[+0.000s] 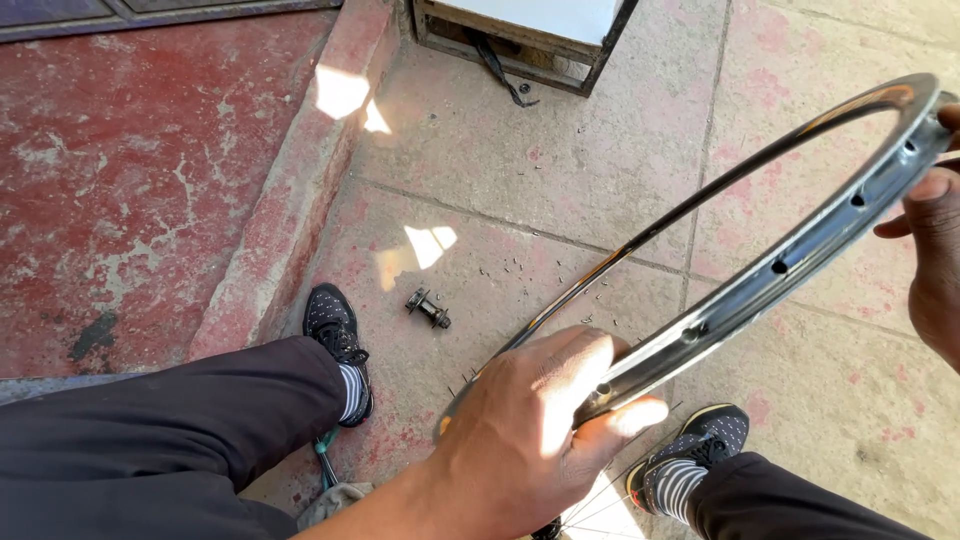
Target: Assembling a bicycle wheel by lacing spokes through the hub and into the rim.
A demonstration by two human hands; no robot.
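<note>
Your left hand (520, 430) clamped around the near edge of a bare black bicycle rim (770, 270), your right hand (935, 250) pinching its far edge, wheel hub (428, 308) on the concrete floor (560, 170) between your shoes.

A bare black bicycle rim (760, 275) with spoke holes, tilted upward above the paved floor.

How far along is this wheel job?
Done: the rim is bare, its spoke holes empty; the hub lies apart on the floor among small scattered bits. In hand: the left hand grips the rim's near end, the right hand its far end. Left: a few loose spokes lie beneath the rim, unfitted.
</note>
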